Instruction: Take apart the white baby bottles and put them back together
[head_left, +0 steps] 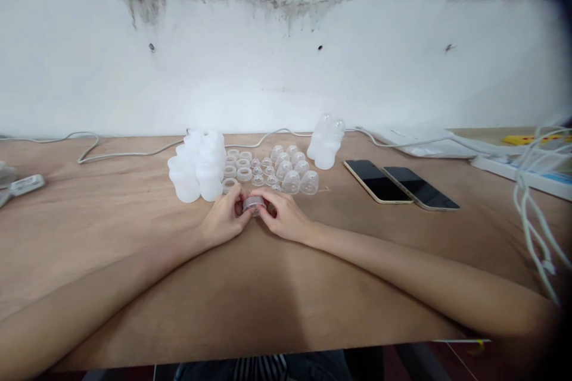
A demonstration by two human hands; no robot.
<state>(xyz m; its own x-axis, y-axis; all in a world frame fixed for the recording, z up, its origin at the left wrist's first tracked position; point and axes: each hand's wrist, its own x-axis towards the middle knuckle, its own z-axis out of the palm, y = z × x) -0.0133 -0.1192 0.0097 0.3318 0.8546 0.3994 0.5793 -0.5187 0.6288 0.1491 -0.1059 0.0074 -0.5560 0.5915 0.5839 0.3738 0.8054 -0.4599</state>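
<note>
Between both hands, just above the brown table, is a clear ridged bottle ring [254, 203]. My left hand [226, 214] pinches it from the left and my right hand [286, 214] from the right, with fingers closed around its rim. Whether a teat sits inside it cannot be made out. Right behind the hands stand several translucent bottle rings [243, 173], small clear teats [258, 180] and clear domed caps [291, 181] in rows. To the left is a cluster of frosted white baby bottles [199, 166].
Several capped baby bottles [326, 141] stand at the back. Two phones [378, 181] lie on the right. A white power strip [527, 174] and tangled white cables [531, 220] occupy the far right. A thin cable [277, 131] runs along the wall. A white plug-like item [27, 184] lies far left.
</note>
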